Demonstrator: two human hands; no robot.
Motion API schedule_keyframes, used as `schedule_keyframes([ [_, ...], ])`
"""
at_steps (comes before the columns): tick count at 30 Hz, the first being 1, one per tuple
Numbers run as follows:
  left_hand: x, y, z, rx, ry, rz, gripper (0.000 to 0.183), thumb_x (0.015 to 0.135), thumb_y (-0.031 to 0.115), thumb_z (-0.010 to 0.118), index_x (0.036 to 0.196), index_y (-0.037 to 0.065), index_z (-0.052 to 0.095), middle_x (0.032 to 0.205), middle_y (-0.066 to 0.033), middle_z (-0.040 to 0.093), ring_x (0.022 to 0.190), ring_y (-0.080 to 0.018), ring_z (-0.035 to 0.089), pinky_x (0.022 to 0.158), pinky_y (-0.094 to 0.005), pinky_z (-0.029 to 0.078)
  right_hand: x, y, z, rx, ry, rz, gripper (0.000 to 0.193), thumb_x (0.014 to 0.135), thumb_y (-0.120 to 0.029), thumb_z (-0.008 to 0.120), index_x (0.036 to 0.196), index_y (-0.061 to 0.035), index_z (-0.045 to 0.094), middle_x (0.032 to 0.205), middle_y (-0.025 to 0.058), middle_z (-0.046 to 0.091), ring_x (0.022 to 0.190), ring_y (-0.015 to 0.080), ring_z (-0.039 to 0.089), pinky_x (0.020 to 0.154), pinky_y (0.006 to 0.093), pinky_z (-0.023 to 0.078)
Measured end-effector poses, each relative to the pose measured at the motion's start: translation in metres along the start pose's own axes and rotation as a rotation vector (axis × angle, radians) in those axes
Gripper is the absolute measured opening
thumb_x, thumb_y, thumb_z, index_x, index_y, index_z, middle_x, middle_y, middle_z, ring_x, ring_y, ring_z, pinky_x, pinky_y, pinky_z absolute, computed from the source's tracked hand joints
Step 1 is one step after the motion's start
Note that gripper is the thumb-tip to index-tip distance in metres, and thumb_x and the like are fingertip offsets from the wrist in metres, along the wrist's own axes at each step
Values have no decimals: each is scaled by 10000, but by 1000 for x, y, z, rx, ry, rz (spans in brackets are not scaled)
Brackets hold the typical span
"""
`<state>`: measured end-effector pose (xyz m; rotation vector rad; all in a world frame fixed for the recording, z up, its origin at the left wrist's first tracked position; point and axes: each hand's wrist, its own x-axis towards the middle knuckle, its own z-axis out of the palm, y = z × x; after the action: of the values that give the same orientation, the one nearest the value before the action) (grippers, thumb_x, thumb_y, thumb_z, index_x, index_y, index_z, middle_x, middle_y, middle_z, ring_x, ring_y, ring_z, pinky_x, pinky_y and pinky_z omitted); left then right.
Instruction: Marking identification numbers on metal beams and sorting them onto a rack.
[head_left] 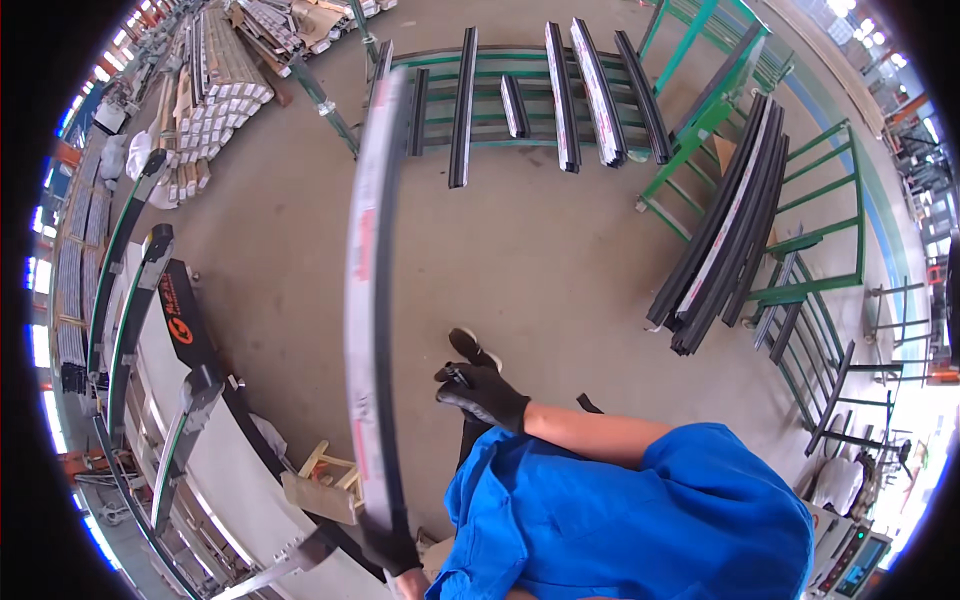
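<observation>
A long window-frame profile (370, 270), black with a white and red printed protective film, stands almost upright left of me and is slightly blurred. My left hand (390, 550), in a dark glove, grips its near end. My right hand (482, 393), in a black and grey glove, is held in front of my body, apart from the profile. Its fingers are curled round a small dark object that I cannot make out.
A machine bench (225, 430) with curved upright arms runs along the left. Ahead, a green rack (500, 85) carries several profiles. More profiles (725, 225) lean on a green trolley at right. Bundled profiles (215, 110) lie at the far left. A small wooden stool (330, 475) stands beside the bench.
</observation>
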<state>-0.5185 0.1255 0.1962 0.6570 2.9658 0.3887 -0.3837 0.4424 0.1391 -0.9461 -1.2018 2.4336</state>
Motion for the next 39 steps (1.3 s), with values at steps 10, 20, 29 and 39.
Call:
schedule_keyframes([
  [10,222,187,124,-46,-405,34,560,700,473,928,1044,94,702,951,-179,767,890,-412,751,763,-504,595,195,-112,-114,-248,339,259,450,960,-439,760,1159,-61,618,695,11,588,550,111,594,494,264,463],
  [20,351,298,144,39,-423,89,569,699,491,934,1053,112,697,933,-163,762,846,-402,749,715,-490,594,320,-208,-180,-197,312,361,334,978,-407,747,992,-100,618,680,-4,585,536,93,587,490,265,453],
  [29,387,407,174,102,-421,10,598,699,508,926,1050,86,688,955,-184,759,863,-424,742,738,-513,592,417,-278,-268,-168,182,379,470,978,-337,754,1298,-28,602,793,7,601,559,93,588,489,270,472],
  [39,470,438,226,39,-521,-19,615,726,534,905,1083,80,693,964,-195,760,882,-434,742,754,-519,594,488,-288,-285,-238,292,520,384,974,-317,753,1246,-98,594,766,4,585,538,106,580,478,269,457],
])
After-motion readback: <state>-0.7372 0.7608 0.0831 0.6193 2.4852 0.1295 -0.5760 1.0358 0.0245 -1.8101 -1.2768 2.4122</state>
